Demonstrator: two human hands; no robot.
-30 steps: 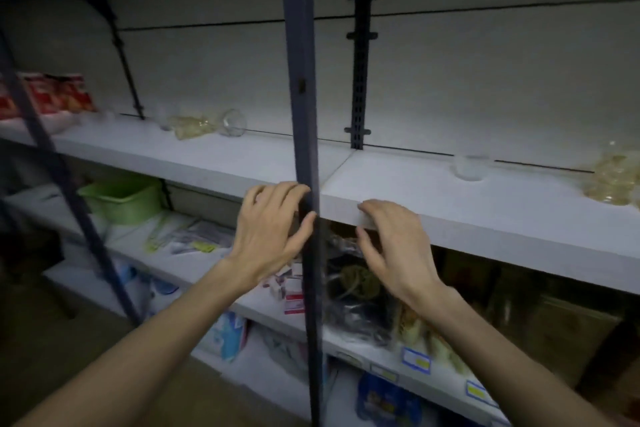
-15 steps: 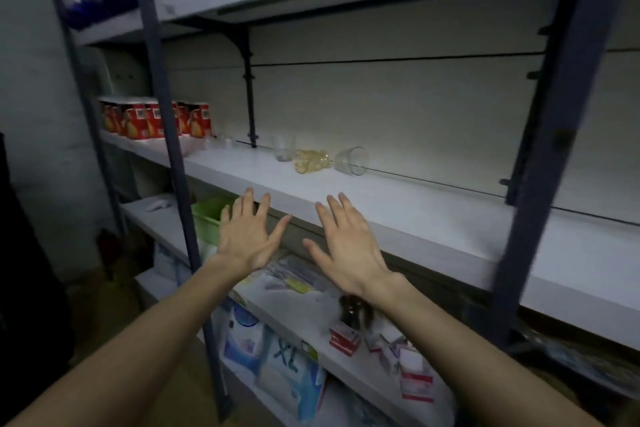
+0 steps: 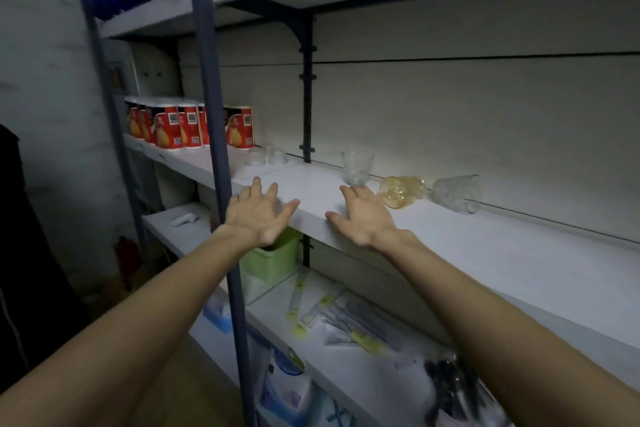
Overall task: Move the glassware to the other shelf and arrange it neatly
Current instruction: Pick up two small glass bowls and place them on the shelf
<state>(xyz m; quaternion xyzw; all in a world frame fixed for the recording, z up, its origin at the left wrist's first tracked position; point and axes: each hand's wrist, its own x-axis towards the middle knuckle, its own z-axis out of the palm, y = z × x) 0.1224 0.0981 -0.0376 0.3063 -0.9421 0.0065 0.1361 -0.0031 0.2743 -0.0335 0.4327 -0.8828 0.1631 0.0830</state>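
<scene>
left hand (image 3: 258, 215): fingers straight and spread, palm down over the front edge of the shelf (image 3: 450, 246), held nothing.
right hand (image 3: 363, 217): likewise flat and spread, empty — fingertips just short of the upright glass (image 3: 357, 167); contact couldn't be confirmed.
glassware: upright glass stood near the back of the shelf by the bracket; amber glass (image 3: 401, 191) lay on its side just right of it; clear tumbler (image 3: 456, 192) also on its side further right, apart from the amber one. Two small upturned glass bowls (image 3: 266, 156) sat at the left, next to the red canisters (image 3: 187, 128).
step in hand: judged as reach toward the first pickup, nothing lifted yet.
how to do it well: take the upright glass with the right hand, fingers wrapped around the body, not the rim. The two lying pieces could roll — steady each from above before closing on it. One piece per hand.
risk: the frame post (image 3: 214, 135) stood close to the left wrist; carrying glass past it called for a clear path.
</scene>
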